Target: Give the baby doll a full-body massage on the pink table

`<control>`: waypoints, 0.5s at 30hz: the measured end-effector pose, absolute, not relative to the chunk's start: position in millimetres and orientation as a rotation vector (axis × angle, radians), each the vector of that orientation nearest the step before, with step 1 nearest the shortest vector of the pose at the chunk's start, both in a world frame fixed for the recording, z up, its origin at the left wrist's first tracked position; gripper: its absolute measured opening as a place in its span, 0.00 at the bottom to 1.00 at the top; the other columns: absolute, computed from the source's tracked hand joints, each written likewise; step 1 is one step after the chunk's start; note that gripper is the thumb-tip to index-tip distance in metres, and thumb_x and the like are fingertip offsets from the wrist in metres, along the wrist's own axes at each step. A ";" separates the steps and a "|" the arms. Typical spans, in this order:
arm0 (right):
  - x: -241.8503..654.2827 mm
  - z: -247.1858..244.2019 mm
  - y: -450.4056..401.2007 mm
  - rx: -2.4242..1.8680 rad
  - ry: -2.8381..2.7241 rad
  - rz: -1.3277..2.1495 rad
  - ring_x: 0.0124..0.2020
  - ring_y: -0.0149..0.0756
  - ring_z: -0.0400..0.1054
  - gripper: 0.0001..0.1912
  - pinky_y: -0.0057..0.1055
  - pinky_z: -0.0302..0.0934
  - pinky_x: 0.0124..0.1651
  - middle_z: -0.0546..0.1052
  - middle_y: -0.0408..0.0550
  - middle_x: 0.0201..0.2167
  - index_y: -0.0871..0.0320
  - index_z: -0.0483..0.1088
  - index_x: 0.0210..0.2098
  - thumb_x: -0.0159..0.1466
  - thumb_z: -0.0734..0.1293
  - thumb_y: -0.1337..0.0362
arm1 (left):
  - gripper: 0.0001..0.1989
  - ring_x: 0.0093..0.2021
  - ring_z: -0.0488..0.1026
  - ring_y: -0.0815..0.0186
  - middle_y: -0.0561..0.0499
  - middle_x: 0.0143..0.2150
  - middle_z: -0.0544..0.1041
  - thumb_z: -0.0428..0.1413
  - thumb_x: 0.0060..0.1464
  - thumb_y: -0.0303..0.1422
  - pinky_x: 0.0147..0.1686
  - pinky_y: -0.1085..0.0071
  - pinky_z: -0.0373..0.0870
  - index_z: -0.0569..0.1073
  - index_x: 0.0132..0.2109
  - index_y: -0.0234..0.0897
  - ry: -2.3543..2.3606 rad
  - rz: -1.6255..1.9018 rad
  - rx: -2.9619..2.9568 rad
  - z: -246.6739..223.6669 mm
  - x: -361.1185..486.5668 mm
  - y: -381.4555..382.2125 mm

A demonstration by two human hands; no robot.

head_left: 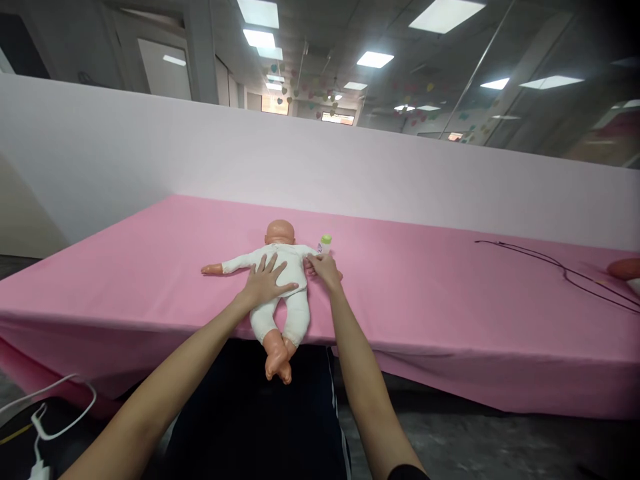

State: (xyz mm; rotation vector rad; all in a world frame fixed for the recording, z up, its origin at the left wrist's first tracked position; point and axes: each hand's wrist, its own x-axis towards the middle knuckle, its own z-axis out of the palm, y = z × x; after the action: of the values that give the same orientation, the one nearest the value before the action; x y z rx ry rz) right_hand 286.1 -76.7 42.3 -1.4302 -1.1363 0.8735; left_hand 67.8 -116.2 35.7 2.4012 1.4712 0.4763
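Note:
A baby doll (295, 310) in a white cloth suit lies on the pink-covered table, its bare feet over the front edge. Its head points away from me and no face shows. My left hand (267, 280) rests on the doll's torso with fingers spread. At the doll's right-side arm, my right hand (324, 268) has its fingers closed on the sleeve; part of that arm is hidden behind the hand. A small bottle (325, 244) with a green cap is just beyond my right hand. The doll's other arm stretches out to the left.
The pink cloth (410, 293) drapes over the table's front edge. Dark thin cords (545, 259) lie on the right, near a partly visible reddish-brown object (624, 269). A white partition (320, 160) borders the back. A white cable (65, 427) hangs at lower left.

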 end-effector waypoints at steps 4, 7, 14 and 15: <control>318.5 49.1 -60.4 -1.478 -1.004 0.873 0.19 0.28 0.65 0.19 0.26 0.62 0.25 0.76 0.48 0.21 0.60 0.71 0.28 0.73 0.67 0.56 | 0.46 0.79 0.32 0.34 0.40 0.82 0.43 0.53 0.64 0.62 0.73 0.34 0.32 0.57 0.77 0.38 1.415 0.546 2.357 31.1 66.8 -113.4; 330.5 54.5 -51.3 -1.496 -0.959 0.945 0.23 0.32 0.71 0.25 0.27 0.66 0.28 0.78 0.54 0.25 0.62 0.73 0.31 0.74 0.65 0.48 | 0.47 0.80 0.33 0.37 0.43 0.81 0.46 0.59 0.58 0.62 0.74 0.36 0.32 0.61 0.76 0.42 1.417 0.583 2.304 23.7 67.2 -106.7; 327.5 53.9 -9.3 -1.528 -0.868 0.983 0.24 0.31 0.72 0.26 0.23 0.68 0.28 0.78 0.51 0.24 0.62 0.73 0.32 0.74 0.65 0.45 | 0.46 0.79 0.35 0.34 0.44 0.81 0.48 0.56 0.60 0.63 0.73 0.35 0.37 0.60 0.76 0.42 1.430 0.639 2.342 14.3 68.6 -102.7; 326.5 52.5 -3.6 -1.546 -0.866 0.970 0.22 0.30 0.69 0.25 0.23 0.66 0.25 0.76 0.49 0.22 0.61 0.72 0.31 0.74 0.66 0.47 | 0.46 0.79 0.35 0.34 0.43 0.81 0.48 0.56 0.61 0.62 0.73 0.34 0.38 0.60 0.76 0.43 1.446 0.628 2.362 13.5 68.6 -103.7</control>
State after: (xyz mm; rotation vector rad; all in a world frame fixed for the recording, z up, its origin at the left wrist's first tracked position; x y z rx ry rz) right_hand 326.5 -3.6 52.5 -1.5461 -0.8665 0.9697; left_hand 68.6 -103.7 13.5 2.3616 1.4458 0.6279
